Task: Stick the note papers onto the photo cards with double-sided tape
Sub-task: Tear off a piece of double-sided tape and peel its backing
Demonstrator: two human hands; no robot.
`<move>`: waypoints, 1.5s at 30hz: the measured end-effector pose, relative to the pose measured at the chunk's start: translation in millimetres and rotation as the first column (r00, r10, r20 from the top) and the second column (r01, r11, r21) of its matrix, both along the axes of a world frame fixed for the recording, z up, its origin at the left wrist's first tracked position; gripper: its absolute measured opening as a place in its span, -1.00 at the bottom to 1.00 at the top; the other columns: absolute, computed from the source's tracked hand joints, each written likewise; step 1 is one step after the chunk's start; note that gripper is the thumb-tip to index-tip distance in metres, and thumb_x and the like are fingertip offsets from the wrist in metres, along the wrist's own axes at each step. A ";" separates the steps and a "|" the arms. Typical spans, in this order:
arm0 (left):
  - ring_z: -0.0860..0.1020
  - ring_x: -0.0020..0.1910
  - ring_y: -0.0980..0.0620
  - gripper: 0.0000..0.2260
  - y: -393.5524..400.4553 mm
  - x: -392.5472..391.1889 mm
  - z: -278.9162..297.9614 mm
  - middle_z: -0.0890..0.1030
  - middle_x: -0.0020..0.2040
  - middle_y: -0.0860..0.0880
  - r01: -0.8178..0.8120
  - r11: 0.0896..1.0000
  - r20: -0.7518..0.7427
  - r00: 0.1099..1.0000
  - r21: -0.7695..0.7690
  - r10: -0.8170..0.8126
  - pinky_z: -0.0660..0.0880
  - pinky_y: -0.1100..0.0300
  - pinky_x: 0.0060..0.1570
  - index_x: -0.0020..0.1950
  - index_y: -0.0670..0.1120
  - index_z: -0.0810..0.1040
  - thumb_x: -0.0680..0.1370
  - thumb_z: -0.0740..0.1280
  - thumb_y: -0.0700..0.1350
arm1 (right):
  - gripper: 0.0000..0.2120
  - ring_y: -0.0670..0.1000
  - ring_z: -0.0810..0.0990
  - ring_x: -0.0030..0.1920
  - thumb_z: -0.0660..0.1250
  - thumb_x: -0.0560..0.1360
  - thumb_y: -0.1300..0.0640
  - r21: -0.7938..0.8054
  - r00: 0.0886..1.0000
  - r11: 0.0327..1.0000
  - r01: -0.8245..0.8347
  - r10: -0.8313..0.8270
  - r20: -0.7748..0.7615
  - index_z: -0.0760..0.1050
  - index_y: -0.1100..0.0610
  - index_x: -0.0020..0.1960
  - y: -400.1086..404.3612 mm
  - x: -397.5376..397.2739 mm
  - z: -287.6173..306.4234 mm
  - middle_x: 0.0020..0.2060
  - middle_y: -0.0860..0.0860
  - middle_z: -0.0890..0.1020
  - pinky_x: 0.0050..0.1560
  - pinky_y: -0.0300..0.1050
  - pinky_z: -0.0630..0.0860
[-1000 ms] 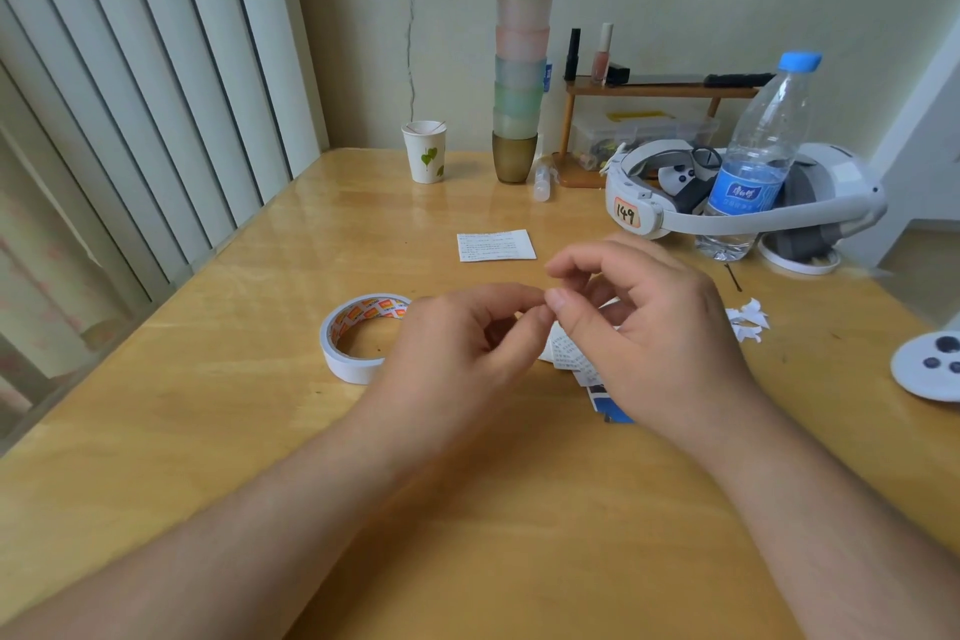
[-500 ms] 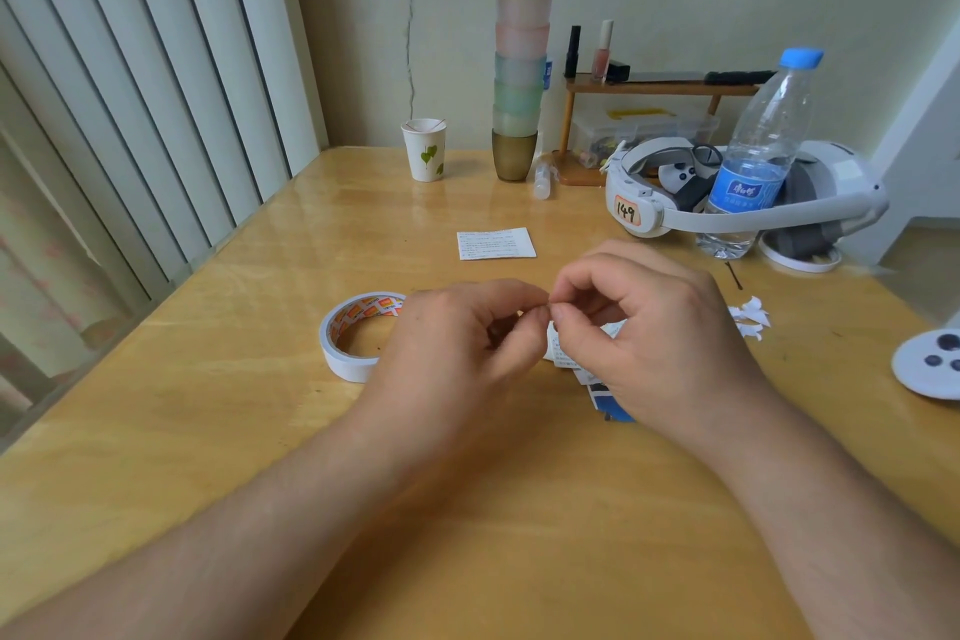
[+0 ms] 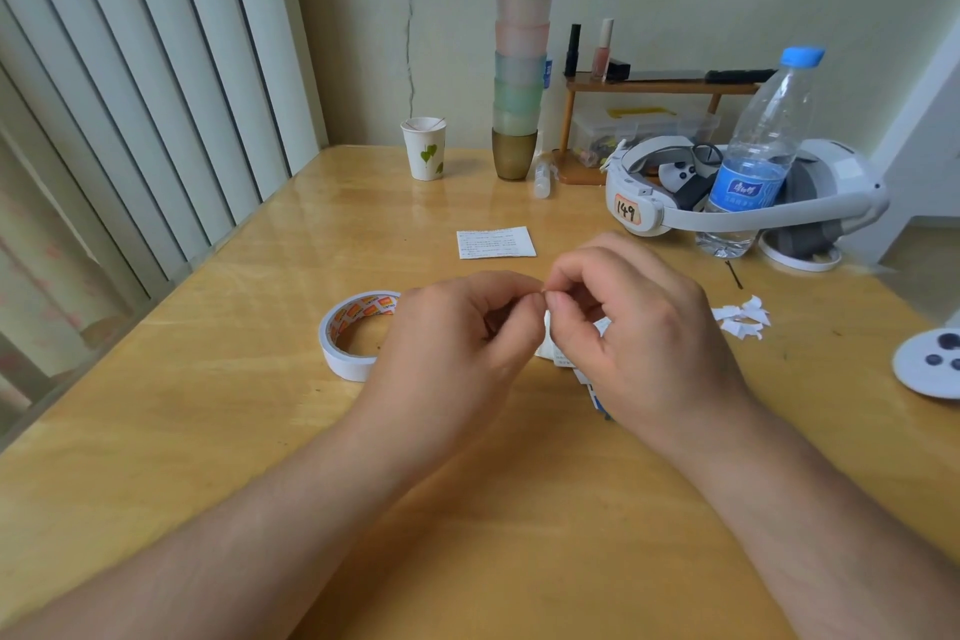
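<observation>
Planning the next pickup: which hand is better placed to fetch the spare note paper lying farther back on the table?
Probably the left hand. The note paper lies just beyond its knuckles, while the right hand sits over the card stack. Both hands' fingertips meet in a pinch now.

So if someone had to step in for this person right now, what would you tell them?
Left hand and right hand: fingertips meet, pinching something tiny; what it is cannot be told.
Tape roll lies by the left hand. A note paper on a photo card sits under the right hand. A spare note paper lies farther back; peeled scraps to the right.
Left: sticking that spare note.
</observation>
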State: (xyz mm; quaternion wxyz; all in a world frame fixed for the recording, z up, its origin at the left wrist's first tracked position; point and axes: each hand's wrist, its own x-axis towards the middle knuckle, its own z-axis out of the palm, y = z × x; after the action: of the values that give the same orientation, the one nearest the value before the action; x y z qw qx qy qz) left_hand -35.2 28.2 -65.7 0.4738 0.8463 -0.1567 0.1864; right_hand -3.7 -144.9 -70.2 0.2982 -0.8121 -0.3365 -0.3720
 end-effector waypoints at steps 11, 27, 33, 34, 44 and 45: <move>0.36 -0.34 0.02 -0.76 -9.2 -4.2 7.3 0.40 -0.39 -0.03 0.062 0.853 -0.307 0.917 -0.518 -0.253 0.48 0.01 -0.05 -0.06 -0.09 0.76 0.68 0.32 -0.14 | -0.91 0.05 0.54 -0.21 0.31 0.60 0.27 0.057 0.999 0.998 -0.009 0.006 0.054 0.57 0.28 -0.04 0.4 -0.2 -1.9 -0.14 0.07 0.55 -0.22 0.00 0.52; 0.26 -0.43 0.08 -0.87 -14.1 -8.2 17.8 0.29 -0.44 0.04 -0.070 0.572 -0.368 0.828 -0.817 -0.424 0.42 0.14 -0.10 -0.03 -0.06 0.75 0.60 0.39 -0.12 | -0.86 0.00 0.71 -0.20 0.30 0.64 0.19 0.421 0.968 0.905 -0.054 0.152 -0.202 0.47 -0.06 0.01 9.6 -6.8 -4.2 -0.13 0.08 0.61 -0.16 0.03 0.62; 0.33 -0.35 0.06 -0.77 -13.9 -13.4 12.9 0.39 -0.44 0.04 0.015 0.806 -0.214 0.961 -0.591 -0.175 0.43 0.06 -0.12 0.01 0.05 0.80 0.66 0.34 -0.13 | -0.94 0.15 0.70 -0.13 0.36 0.56 0.04 0.482 0.925 0.869 -0.113 0.269 -0.267 0.53 -0.12 0.00 11.3 -12.9 1.4 -0.09 0.08 0.64 -0.13 0.21 0.64; 0.34 -0.35 0.05 -0.77 -13.4 -13.7 12.7 0.41 -0.43 0.04 0.025 0.828 -0.180 0.972 -0.561 -0.152 0.43 0.11 -0.15 0.02 0.07 0.80 0.66 0.34 -0.13 | -0.95 0.14 0.70 -0.14 0.36 0.56 0.04 0.481 0.924 0.869 -0.113 0.270 -0.270 0.54 -0.11 -0.02 11.3 -13.5 2.4 -0.09 0.06 0.65 -0.14 0.21 0.63; 0.47 -0.37 0.28 -0.79 -13.8 -12.8 9.1 0.60 -0.38 0.23 0.071 0.889 -0.026 0.995 -0.451 -0.093 0.45 0.38 -0.23 0.10 0.05 0.74 0.66 0.35 -0.20 | -0.96 0.12 0.70 -0.21 0.40 0.53 0.06 0.540 0.899 0.838 -0.076 0.291 -0.326 0.60 -0.06 -0.09 15.0 -16.9 4.8 -0.20 -0.03 0.68 -0.17 0.22 0.65; 0.47 -0.37 0.28 -0.79 -14.0 -13.2 9.4 0.59 -0.39 0.24 0.073 0.890 -0.024 0.995 -0.449 -0.094 0.44 0.39 -0.24 0.10 0.04 0.74 0.66 0.34 -0.20 | -0.93 0.12 0.70 -0.21 0.40 0.54 0.10 0.541 0.901 0.838 -0.075 0.289 -0.323 0.60 -0.05 -0.10 15.2 -17.1 4.9 -0.21 -0.03 0.68 -0.17 0.21 0.65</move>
State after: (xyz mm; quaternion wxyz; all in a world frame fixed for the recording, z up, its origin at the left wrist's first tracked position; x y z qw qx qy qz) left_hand -48.4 14.2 -56.3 0.6669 0.7110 -0.1351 0.1776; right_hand -20.8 -129.7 -65.3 0.6002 -0.7232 -0.2351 -0.2478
